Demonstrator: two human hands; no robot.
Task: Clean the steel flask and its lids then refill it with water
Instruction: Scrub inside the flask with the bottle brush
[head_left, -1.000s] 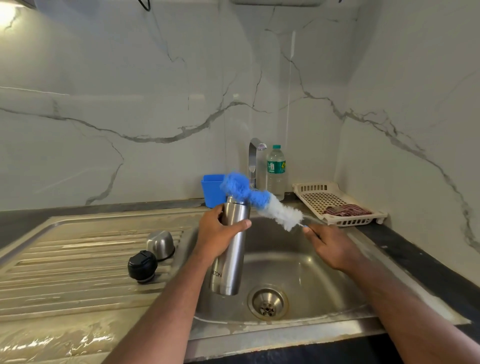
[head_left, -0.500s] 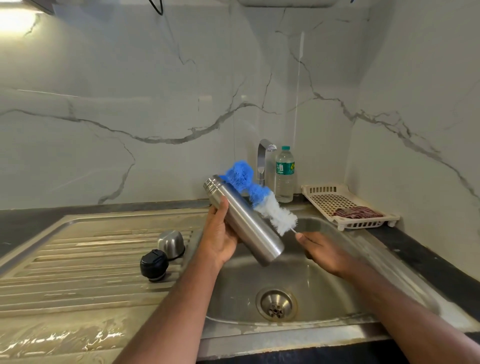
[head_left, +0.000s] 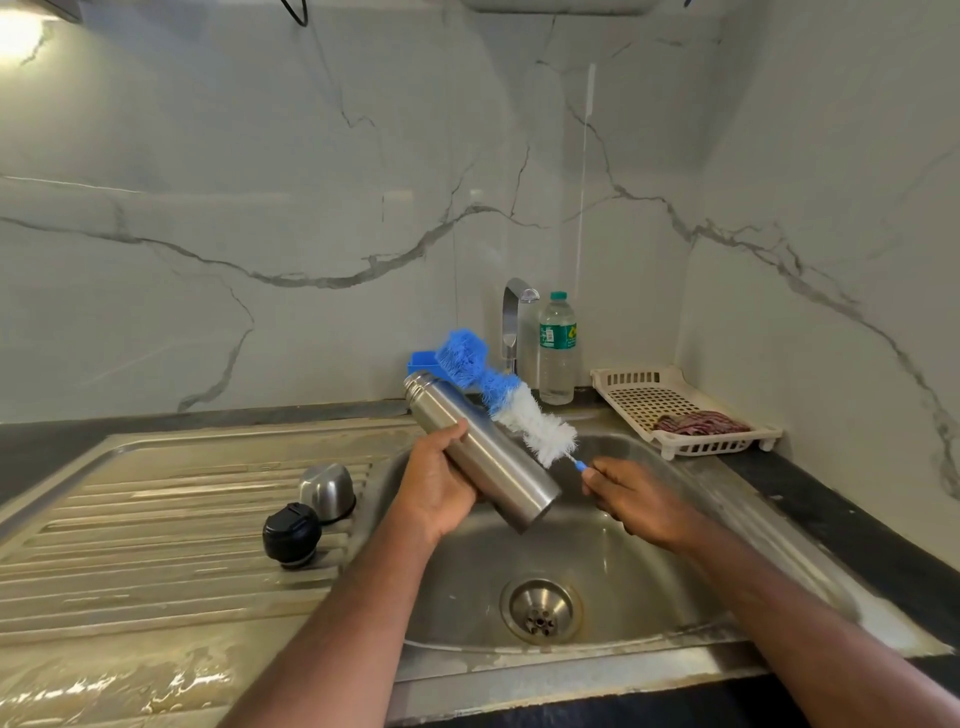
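Observation:
My left hand (head_left: 436, 480) grips the steel flask (head_left: 485, 449) around its middle, holding it tilted over the sink basin with its open mouth pointing up and to the left. My right hand (head_left: 631, 493) holds the handle of a blue and white bottle brush (head_left: 498, 395). The bristles lie along the flask's far side, outside it, and the blue tip sits just past the mouth. On the draining board stand the steel cap (head_left: 327, 491) and, in front of it, the black inner lid (head_left: 291, 535).
The sink (head_left: 613, 551) has a drain (head_left: 540, 608) at its centre and a tap (head_left: 514, 325) behind it. A plastic water bottle (head_left: 557, 348) stands beside the tap, a blue container (head_left: 422, 361) to its left. A white perforated tray (head_left: 675, 405) with a dark red cloth sits at right.
The flask went from upright to tilted, its base swinging right over the basin. The brush stayed outside, beside the flask's mouth. My right hand barely shifted.

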